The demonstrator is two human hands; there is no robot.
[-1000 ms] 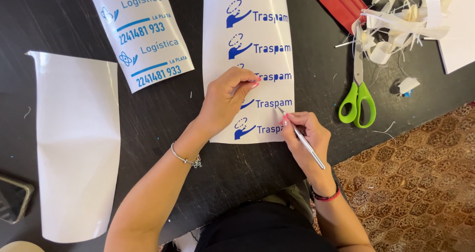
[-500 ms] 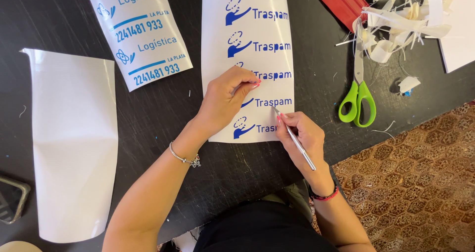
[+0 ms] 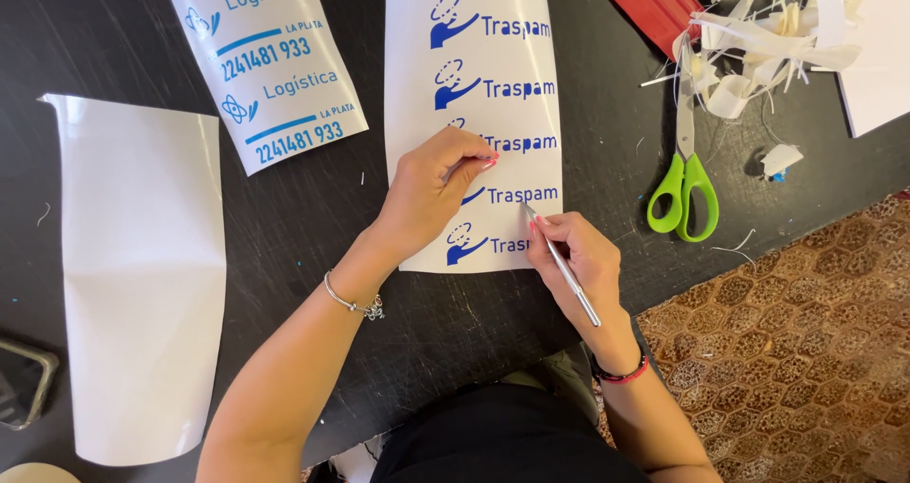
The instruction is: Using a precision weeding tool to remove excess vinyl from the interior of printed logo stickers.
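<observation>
Black desk (image 3: pixel 114 37), seen from above; patterned brown floor (image 3: pixel 815 350) beyond its near right corner.

Right hand (image 3: pixel 578 260): fingers clenched pen-fashion around a thin silver weeding tool (image 3: pixel 561 265), the tip touching the decal sheet near its right edge, at the fourth row of lettering. Red-and-black band on the wrist.

Left hand (image 3: pixel 431 189): lying on the same sheet just left of the tool tip, thumb and forefinger pinched together at the third row; whether a sliver of vinyl sits between them cannot be told. Silver bracelet (image 3: pixel 353 301) on the wrist.

Decal sheet (image 3: pixel 474 85): white backing with five rows of blue logo and lettering, lying at the middle of the desk, its lower edge near the desk's near edge, partly covered by both hands.

Second decal sheet (image 3: pixel 270 66): white, blue lettering and numerals, tilted, toward the far left, apart from the first.

Blank white sheet (image 3: pixel 142 274): along the left side, creased across.

Scissors (image 3: pixel 684 180): green handles, right of the first sheet, blades pointing to the far edge.

Pile of white vinyl scraps (image 3: pixel 768 37): far right corner, over the scissor tips.

Red squeegee (image 3: pixel 659 4): far edge, beside the scraps.
</observation>
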